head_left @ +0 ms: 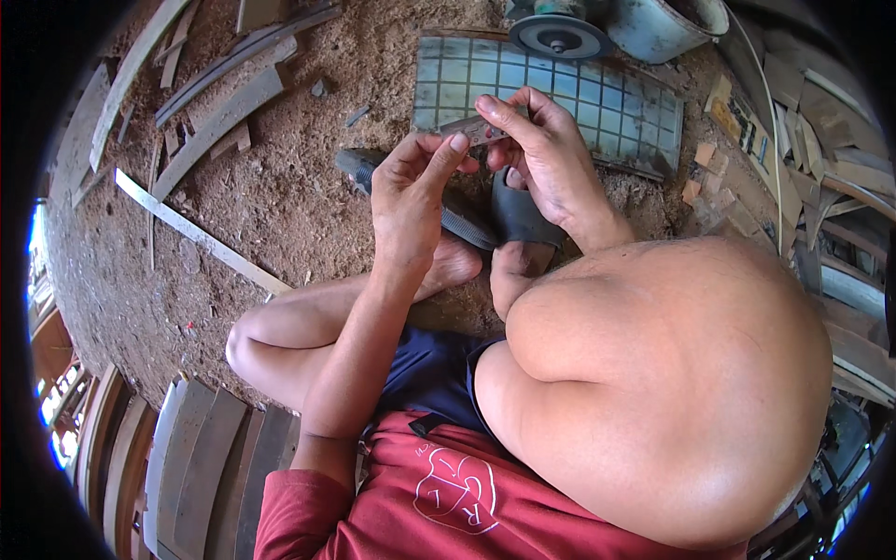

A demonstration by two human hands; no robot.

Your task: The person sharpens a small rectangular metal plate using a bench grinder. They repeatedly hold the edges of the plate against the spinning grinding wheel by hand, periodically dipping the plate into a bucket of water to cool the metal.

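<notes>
Between my two hands is a small, flat, grey-brown piece (480, 132), apparently metal, with small holes or spots on its face. My left hand (409, 191) pinches its left end between thumb and fingers. My right hand (553, 154) grips the other end, thumb above and fingers curled behind, so part of it is hidden. Both hands are above my feet and the dark sandals (525, 217). Just beyond them lies a framed panel (551, 93) with a grid of pale blue squares. A grinding wheel (560, 39) stands at its far edge.
A grimy white bucket (665, 28) is at the far right, beside the wheel. Wood offcuts (229, 117) lie on the sawdust-covered ground at the left, near a long pale strip (201, 233). More scrap wood (845, 177) is piled at the right. Curved boards (210, 457) stand at the lower left.
</notes>
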